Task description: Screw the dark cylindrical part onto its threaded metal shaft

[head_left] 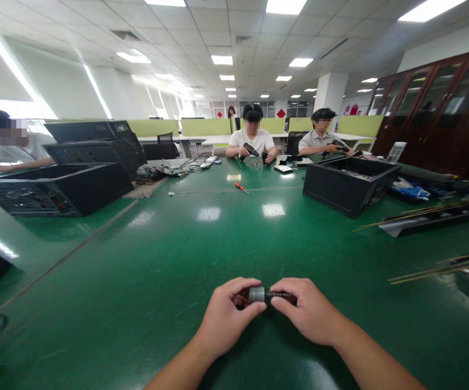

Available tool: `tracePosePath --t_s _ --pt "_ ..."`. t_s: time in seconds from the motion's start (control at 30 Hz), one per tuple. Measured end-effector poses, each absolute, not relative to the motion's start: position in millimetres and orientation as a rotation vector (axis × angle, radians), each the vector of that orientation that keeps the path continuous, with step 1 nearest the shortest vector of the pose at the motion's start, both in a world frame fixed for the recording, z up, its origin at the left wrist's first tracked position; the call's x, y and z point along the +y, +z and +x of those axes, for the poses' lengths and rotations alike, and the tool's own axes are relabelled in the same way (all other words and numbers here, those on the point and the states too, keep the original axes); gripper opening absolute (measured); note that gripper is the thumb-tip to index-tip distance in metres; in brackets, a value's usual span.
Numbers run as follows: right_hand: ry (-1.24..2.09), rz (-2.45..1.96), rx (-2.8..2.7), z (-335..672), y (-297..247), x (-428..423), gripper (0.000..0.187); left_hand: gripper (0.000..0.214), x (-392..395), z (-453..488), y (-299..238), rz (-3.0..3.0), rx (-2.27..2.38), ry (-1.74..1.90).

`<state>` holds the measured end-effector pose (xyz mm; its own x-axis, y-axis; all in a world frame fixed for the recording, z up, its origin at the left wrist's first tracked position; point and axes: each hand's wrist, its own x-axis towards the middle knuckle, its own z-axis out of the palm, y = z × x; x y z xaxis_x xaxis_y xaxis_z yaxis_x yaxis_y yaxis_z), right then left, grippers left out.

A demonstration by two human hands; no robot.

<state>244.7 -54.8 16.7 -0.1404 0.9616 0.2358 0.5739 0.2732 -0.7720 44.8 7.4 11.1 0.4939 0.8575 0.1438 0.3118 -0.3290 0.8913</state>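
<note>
Low in the head view, a short grey metal cylinder lies between the fingers and thumb of my left hand. From its right end runs a dark shaft with spiral ridges, like a thread or coil. Fingers and thumb of my right hand are closed around that shaft. Cylinder and shaft lie in one line, roughly level, just above or on the green tabletop. The shaft's far end is hidden by my right hand; I cannot tell exactly what part this is.
The green table spreads around my hands. An orange-handled screwdriver lies farther off. Black computer cases stand left and right. Thin brass-coloured rods jut in from the right. Co-workers sit across the table.
</note>
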Motion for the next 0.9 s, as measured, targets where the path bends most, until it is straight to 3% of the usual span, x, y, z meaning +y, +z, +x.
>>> tracePosePath --t_s 0.9 --pt "0.606 -1.47 -1.783 242.7 14.0 -53.5 0.01 0.03 8.8 45.2 11.7 1.86 0.975 0.802"
